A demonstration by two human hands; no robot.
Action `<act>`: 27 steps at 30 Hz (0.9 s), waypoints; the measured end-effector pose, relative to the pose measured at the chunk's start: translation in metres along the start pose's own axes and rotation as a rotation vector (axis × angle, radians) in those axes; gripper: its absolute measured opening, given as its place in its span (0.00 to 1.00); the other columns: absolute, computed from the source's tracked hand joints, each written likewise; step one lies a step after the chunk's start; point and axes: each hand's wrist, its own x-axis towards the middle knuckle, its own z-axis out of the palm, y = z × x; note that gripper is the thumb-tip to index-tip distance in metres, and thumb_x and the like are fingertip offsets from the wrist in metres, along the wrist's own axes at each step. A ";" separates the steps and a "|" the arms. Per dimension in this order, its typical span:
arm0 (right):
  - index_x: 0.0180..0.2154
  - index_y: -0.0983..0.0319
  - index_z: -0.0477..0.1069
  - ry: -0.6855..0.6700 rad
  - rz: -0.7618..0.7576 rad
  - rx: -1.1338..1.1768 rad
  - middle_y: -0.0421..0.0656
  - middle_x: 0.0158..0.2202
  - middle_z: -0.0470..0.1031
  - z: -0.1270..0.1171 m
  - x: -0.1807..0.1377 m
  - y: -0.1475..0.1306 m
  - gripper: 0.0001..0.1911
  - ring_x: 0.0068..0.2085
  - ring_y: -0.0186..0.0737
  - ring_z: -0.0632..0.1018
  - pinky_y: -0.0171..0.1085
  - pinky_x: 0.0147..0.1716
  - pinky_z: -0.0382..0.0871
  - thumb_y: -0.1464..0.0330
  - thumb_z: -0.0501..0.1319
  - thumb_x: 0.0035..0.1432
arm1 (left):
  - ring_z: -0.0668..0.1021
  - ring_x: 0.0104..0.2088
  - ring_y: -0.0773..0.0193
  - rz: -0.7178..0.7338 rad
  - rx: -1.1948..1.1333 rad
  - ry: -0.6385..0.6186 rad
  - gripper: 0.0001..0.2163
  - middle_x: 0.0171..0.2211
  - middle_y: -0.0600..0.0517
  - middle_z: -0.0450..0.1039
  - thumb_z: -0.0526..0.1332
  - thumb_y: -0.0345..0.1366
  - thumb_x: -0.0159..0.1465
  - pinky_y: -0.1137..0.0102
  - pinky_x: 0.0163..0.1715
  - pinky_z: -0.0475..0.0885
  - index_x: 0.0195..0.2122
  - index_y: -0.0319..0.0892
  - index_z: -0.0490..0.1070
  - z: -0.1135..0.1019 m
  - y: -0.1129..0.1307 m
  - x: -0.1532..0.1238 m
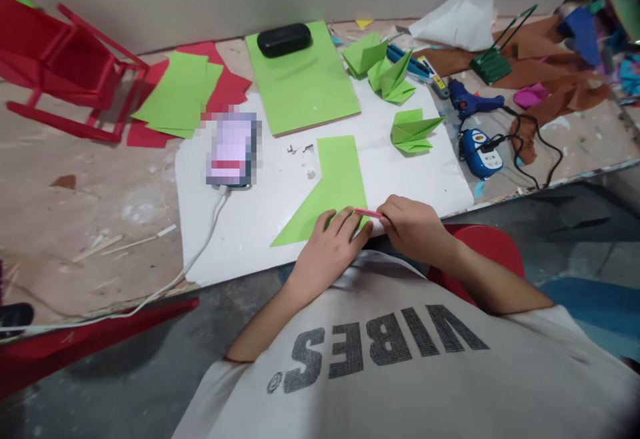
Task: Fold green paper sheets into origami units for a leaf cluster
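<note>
A folded sheet of green paper (pixel 343 172) lies on the white board in front of me, with one slanted side reaching to the lower left. My left hand (pixel 333 242) rests on its near edge, fingers slightly spread and pressing the paper. Just to the right, my right hand (pixel 415 226) is closed around a thin pink stick (pixel 368 213), whose tip lies over the paper's near right corner by my left fingers. Whether the stick is a pen or something else I cannot tell. Three folded green paper pieces (pixel 414 131) stand at the back right of the board.
A phone (pixel 231 149) with a white cable (pixel 207 239) lies left on the white board (pixel 210 226). Behind are a black case (pixel 284 40) on green sheets (pixel 305 89), a cutter (pixel 434 78) and a blue glue gun (pixel 475 100). A small red chair (pixel 75 66) stands far left.
</note>
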 end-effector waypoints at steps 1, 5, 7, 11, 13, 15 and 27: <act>0.45 0.62 0.81 -0.023 -0.009 -0.030 0.54 0.46 0.86 -0.002 0.002 -0.001 0.16 0.43 0.51 0.79 0.47 0.41 0.60 0.70 0.55 0.82 | 0.83 0.72 0.43 -0.004 -0.007 0.004 0.18 0.68 0.36 0.84 0.63 0.28 0.84 0.48 0.66 0.80 0.70 0.45 0.80 0.001 0.000 0.000; 0.46 0.64 0.82 -0.054 -0.041 -0.077 0.55 0.45 0.86 -0.008 0.010 0.001 0.17 0.41 0.51 0.79 0.47 0.40 0.58 0.69 0.55 0.82 | 0.84 0.68 0.45 -0.004 0.005 0.045 0.17 0.65 0.38 0.84 0.64 0.29 0.84 0.49 0.65 0.80 0.70 0.44 0.81 0.002 0.000 0.000; 0.47 0.64 0.83 -0.079 -0.027 -0.095 0.55 0.45 0.86 -0.012 0.014 0.001 0.18 0.40 0.51 0.79 0.47 0.39 0.56 0.68 0.54 0.83 | 0.85 0.66 0.46 -0.005 0.014 0.066 0.16 0.64 0.39 0.85 0.64 0.29 0.84 0.50 0.65 0.80 0.69 0.44 0.81 0.002 0.000 0.001; 0.49 0.64 0.83 -0.193 0.002 -0.160 0.54 0.45 0.86 -0.022 0.028 -0.002 0.16 0.41 0.51 0.82 0.47 0.38 0.53 0.69 0.56 0.82 | 0.84 0.65 0.47 -0.004 0.028 0.117 0.15 0.62 0.41 0.85 0.65 0.30 0.84 0.50 0.63 0.79 0.69 0.43 0.81 0.004 0.000 0.001; 0.50 0.63 0.83 -0.237 0.020 -0.177 0.54 0.47 0.87 -0.028 0.037 -0.004 0.14 0.43 0.52 0.84 0.46 0.37 0.53 0.69 0.58 0.81 | 0.84 0.64 0.48 -0.001 0.036 0.131 0.15 0.61 0.42 0.85 0.64 0.30 0.84 0.51 0.63 0.79 0.68 0.43 0.81 0.006 0.000 0.000; 0.52 0.62 0.83 -0.254 0.041 -0.185 0.54 0.50 0.87 -0.033 0.047 -0.004 0.14 0.45 0.53 0.86 0.46 0.36 0.52 0.68 0.58 0.81 | 0.84 0.64 0.48 -0.003 0.033 0.124 0.14 0.61 0.42 0.85 0.65 0.30 0.84 0.50 0.64 0.78 0.68 0.44 0.81 0.008 -0.001 -0.001; 0.55 0.65 0.84 -0.146 0.143 -0.227 0.58 0.51 0.89 -0.042 0.109 0.014 0.18 0.47 0.56 0.86 0.47 0.39 0.58 0.67 0.56 0.81 | 0.83 0.65 0.50 -0.019 0.034 0.111 0.14 0.60 0.45 0.85 0.68 0.30 0.82 0.52 0.66 0.78 0.67 0.47 0.81 0.013 0.001 -0.001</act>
